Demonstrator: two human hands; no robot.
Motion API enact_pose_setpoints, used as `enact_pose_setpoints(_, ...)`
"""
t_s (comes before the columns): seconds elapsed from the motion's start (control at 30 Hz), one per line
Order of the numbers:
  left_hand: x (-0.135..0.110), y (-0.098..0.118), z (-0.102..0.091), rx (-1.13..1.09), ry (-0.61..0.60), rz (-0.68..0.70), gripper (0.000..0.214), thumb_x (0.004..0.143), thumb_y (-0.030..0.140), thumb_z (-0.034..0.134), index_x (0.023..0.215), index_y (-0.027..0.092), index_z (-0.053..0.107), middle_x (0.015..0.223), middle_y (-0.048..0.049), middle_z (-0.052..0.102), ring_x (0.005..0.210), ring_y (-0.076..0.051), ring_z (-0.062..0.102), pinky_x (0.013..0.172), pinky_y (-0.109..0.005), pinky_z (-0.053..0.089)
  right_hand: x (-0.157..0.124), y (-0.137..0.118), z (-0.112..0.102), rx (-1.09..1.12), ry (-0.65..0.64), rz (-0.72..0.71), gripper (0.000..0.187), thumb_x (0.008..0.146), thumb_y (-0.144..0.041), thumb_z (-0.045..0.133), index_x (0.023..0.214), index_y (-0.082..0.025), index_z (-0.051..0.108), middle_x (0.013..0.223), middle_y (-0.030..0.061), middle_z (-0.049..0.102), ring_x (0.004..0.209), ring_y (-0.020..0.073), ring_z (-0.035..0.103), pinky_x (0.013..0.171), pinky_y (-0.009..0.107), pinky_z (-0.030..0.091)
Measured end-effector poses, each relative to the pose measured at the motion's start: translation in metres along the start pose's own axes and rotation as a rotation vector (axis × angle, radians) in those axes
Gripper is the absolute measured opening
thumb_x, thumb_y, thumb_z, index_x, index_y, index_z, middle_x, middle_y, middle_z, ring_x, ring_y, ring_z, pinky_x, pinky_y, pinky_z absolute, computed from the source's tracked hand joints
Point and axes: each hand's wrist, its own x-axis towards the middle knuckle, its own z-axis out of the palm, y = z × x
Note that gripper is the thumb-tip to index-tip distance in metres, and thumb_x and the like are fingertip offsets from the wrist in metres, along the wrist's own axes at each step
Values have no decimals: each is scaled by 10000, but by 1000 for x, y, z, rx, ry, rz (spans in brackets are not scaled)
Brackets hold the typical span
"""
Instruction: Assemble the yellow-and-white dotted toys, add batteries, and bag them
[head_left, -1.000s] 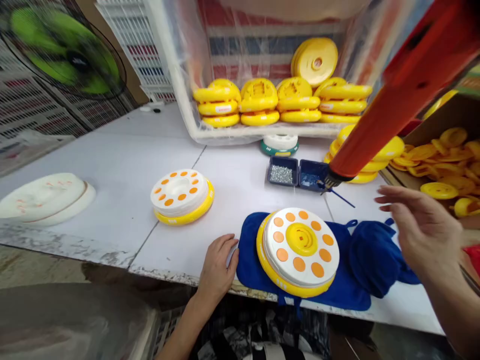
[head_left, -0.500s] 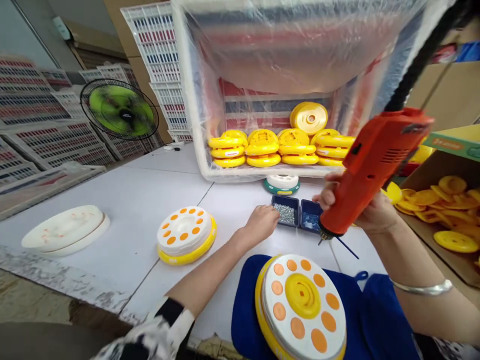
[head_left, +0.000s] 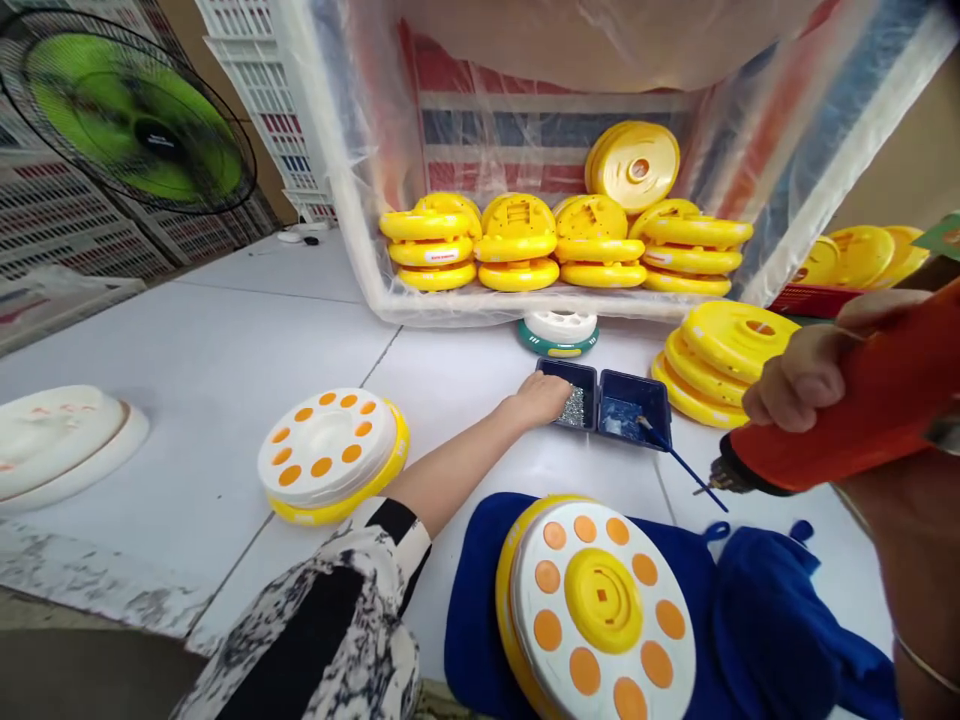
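My left hand (head_left: 541,398) reaches over a dark blue tray of small metal screws (head_left: 574,408). Its fingers are drawn together among the screws; what they hold is hidden. My right hand (head_left: 806,385) is closed around an orange electric screwdriver (head_left: 870,410), its bit pointing left. Beside the screws, a second blue tray (head_left: 634,385) bears a whitish smear and a thin blue brush (head_left: 686,465). In front of me, a white and yellow disc with orange dots (head_left: 626,690) lies on a blue cloth (head_left: 476,600).
A similar dotted disc (head_left: 330,450) sits left on the white table (head_left: 187,340), with a white oval part (head_left: 60,440) farther left. Stacked yellow discs (head_left: 517,245) fill a plastic-lined crate (head_left: 360,230). More yellow discs (head_left: 720,350) stand right of the trays. A green fan (head_left: 135,120) is at upper left.
My left hand has moved farther into the screw tray. The screwdriver in my right hand has swung right and tilted flatter. The view has shifted, revealing the yellow stack at right.
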Motion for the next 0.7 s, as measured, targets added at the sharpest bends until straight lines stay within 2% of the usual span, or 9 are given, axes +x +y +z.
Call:
enact_pose_setpoints(0.1, -5, 1, -2, -69, 38, -33, 252, 958, 338, 617, 1111, 140, 649, 1152, -88, 662, 1058, -229, 644, 943, -461, 530, -2, -9, 8, 178, 81, 72, 400, 752, -630, 692, 961, -290, 667, 714, 49, 518, 630, 243, 540, 567, 397, 442)
enact_pose_setpoints(0.17, -7, 3, -4, -125, 64, -59, 249, 953, 334, 626, 1104, 138, 650, 1144, -86, 664, 1052, -228, 646, 936, -459, 533, -4, -15, 13, 204, 85, 106, 468, 722, -677, 712, 930, -259, 685, 713, 48, 535, 663, 253, 554, 605, 416, 465)
enact_pose_setpoints(0.27, -12, 9, -11, -239, 122, -92, 212, 943, 314, 642, 1051, 132, 659, 1090, -73, 677, 1007, -214, 658, 903, -441, 550, -11, -22, 17, 250, 73, 106, 604, 611, -772, 750, 889, -241, 677, 732, 35, 568, 629, 237, 559, 563, 397, 476)
enact_pose_setpoints(0.37, -30, 19, -23, -396, 201, -99, 110, 903, 208, 671, 941, 104, 673, 975, -70, 705, 918, -190, 679, 848, -373, 565, -20, -29, 19, 240, 88, 48, 619, 597, -777, 760, 921, -256, 673, 786, 43, 627, 565, 217, 548, 499, 372, 447)
enact_pose_setpoints(0.47, -73, 30, -35, -579, 268, -75, 76, 844, 111, 670, 913, 81, 683, 885, -70, 731, 829, -157, 695, 772, -267, 563, -32, -36, 17, 200, 143, 10, 637, 567, -774, 782, 934, -265, 676, 742, 28, 590, 507, 196, 482, 447, 358, 399)
enact_pose_setpoints(0.53, -114, 38, -38, -686, 291, -59, 108, 847, 155, 668, 932, 91, 690, 836, -52, 739, 759, -139, 699, 705, -230, 560, -41, -38, 13, 210, 167, 51, 595, 614, -746, 777, 967, -277, 678, 749, 30, 585, 543, 211, 505, 459, 362, 412)
enact_pose_setpoints(0.63, -177, 50, -34, -838, 314, -72, 131, 854, 238, 664, 837, 111, 689, 649, -9, 693, 572, -112, 654, 571, -201, 527, -55, -41, 8, 246, 145, 87, 480, 696, -699, 751, 958, -303, 685, 796, 45, 622, 693, 267, 610, 554, 400, 502)
enact_pose_setpoints(0.7, -210, 60, -24, -1027, 337, -92, 159, 841, 265, 681, 761, 128, 686, 552, 18, 643, 491, -97, 605, 511, -185, 487, -61, -46, 9, 244, 126, 87, 515, 651, -694, 788, 973, -303, 694, 901, 60, 648, 736, 277, 633, 585, 421, 545)
